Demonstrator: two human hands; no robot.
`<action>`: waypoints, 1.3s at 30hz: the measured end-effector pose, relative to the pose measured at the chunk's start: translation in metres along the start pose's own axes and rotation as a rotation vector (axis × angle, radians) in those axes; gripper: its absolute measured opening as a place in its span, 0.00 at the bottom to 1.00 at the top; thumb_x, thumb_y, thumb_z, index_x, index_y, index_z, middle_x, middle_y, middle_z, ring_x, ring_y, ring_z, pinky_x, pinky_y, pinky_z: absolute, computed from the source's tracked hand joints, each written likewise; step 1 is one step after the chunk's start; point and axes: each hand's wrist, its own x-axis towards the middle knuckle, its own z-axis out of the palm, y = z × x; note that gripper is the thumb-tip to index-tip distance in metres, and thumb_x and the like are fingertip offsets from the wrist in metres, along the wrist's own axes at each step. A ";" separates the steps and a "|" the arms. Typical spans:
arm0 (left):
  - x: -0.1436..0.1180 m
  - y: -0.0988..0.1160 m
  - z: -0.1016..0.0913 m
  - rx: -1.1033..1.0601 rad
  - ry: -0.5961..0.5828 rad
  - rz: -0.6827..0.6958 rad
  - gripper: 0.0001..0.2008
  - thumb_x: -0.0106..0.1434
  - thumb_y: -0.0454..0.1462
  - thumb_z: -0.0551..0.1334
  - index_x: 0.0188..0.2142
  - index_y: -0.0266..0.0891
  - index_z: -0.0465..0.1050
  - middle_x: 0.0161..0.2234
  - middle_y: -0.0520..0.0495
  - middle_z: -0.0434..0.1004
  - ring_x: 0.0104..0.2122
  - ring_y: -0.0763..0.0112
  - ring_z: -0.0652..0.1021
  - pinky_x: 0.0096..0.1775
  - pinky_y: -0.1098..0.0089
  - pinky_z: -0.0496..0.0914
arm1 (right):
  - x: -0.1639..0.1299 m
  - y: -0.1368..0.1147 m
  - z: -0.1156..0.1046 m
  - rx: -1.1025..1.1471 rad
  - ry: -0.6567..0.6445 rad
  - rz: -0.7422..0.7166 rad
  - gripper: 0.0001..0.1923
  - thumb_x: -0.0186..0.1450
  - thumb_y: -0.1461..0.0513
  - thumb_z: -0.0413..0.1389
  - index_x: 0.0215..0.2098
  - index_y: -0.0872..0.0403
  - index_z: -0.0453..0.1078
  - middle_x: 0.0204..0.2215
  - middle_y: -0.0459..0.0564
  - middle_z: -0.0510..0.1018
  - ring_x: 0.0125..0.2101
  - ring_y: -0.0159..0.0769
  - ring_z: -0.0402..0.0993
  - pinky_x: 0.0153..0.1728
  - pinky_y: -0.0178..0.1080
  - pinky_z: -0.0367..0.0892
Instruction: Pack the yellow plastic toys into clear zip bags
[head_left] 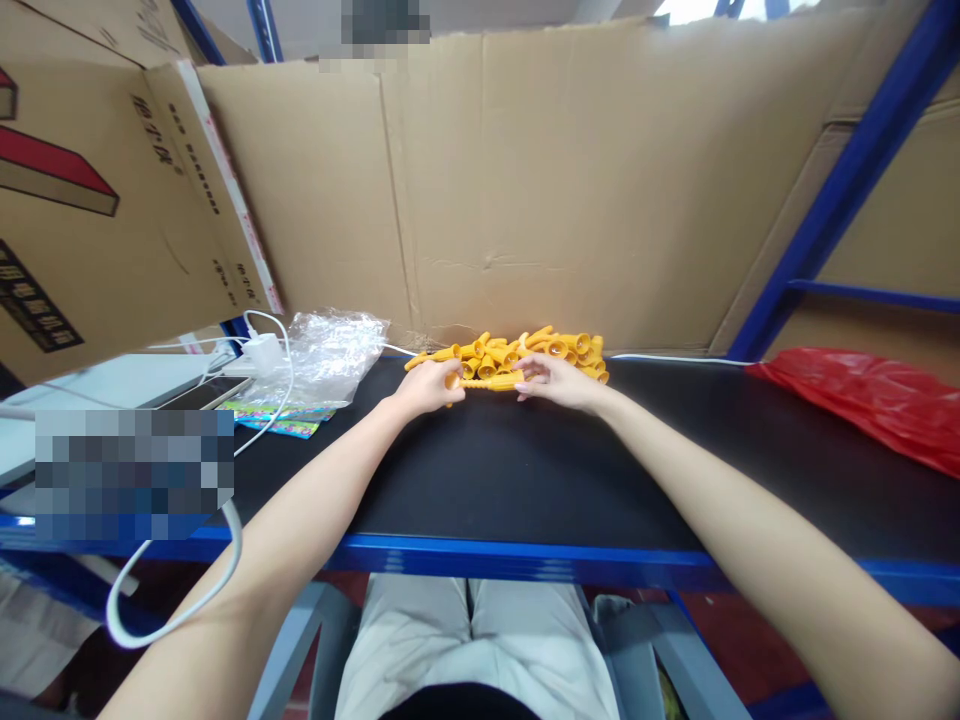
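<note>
From the head camera, both arms reach to the far edge of the black table (525, 480). The left hand (427, 386) and right hand (559, 381) pinch opposite ends of a row of yellow plastic pieces (487, 381) joined end to end, fingers curled closed around it. Just behind lies the loose heap of yellow pieces (525, 352), against the cardboard wall (562, 180). By my reckoning one short row is assembled and most of the heap remains. A clear plastic bag (330, 350) sits toward the far left corner, a red bag (862, 400) at the right edge.
</note>
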 end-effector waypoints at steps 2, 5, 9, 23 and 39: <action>0.000 0.000 0.001 0.007 0.020 0.006 0.13 0.51 0.41 0.59 0.38 0.42 0.70 0.29 0.50 0.73 0.31 0.67 0.74 0.33 0.71 0.63 | 0.000 -0.001 0.001 0.072 0.001 0.050 0.14 0.61 0.57 0.53 0.44 0.56 0.62 0.34 0.53 0.75 0.30 0.34 0.76 0.41 0.43 0.71; 0.000 0.000 0.001 0.014 0.039 0.006 0.13 0.51 0.41 0.59 0.37 0.43 0.70 0.29 0.51 0.73 0.31 0.67 0.74 0.32 0.71 0.63 | 0.000 -0.003 0.006 0.167 0.006 0.127 0.15 0.63 0.53 0.50 0.40 0.56 0.62 0.27 0.52 0.76 0.27 0.35 0.76 0.38 0.44 0.71; 0.000 0.000 0.001 0.012 0.033 0.002 0.13 0.51 0.41 0.59 0.38 0.42 0.70 0.30 0.50 0.73 0.31 0.67 0.74 0.32 0.71 0.63 | 0.000 -0.007 0.008 0.148 0.011 0.168 0.18 0.64 0.50 0.46 0.41 0.56 0.62 0.25 0.52 0.76 0.24 0.34 0.75 0.33 0.41 0.72; 0.000 0.002 -0.002 0.043 0.053 -0.003 0.12 0.51 0.41 0.59 0.36 0.43 0.70 0.28 0.52 0.73 0.30 0.69 0.73 0.29 0.73 0.61 | -0.005 -0.010 0.003 0.218 -0.141 0.139 0.17 0.61 0.51 0.52 0.30 0.57 0.61 0.22 0.52 0.76 0.22 0.32 0.74 0.28 0.36 0.71; 0.000 0.000 0.000 0.022 0.069 -0.026 0.12 0.50 0.42 0.59 0.36 0.43 0.70 0.26 0.52 0.72 0.28 0.70 0.72 0.29 0.73 0.60 | -0.004 -0.010 0.007 0.210 -0.077 0.108 0.22 0.57 0.55 0.58 0.43 0.57 0.57 0.22 0.48 0.76 0.20 0.31 0.73 0.26 0.35 0.70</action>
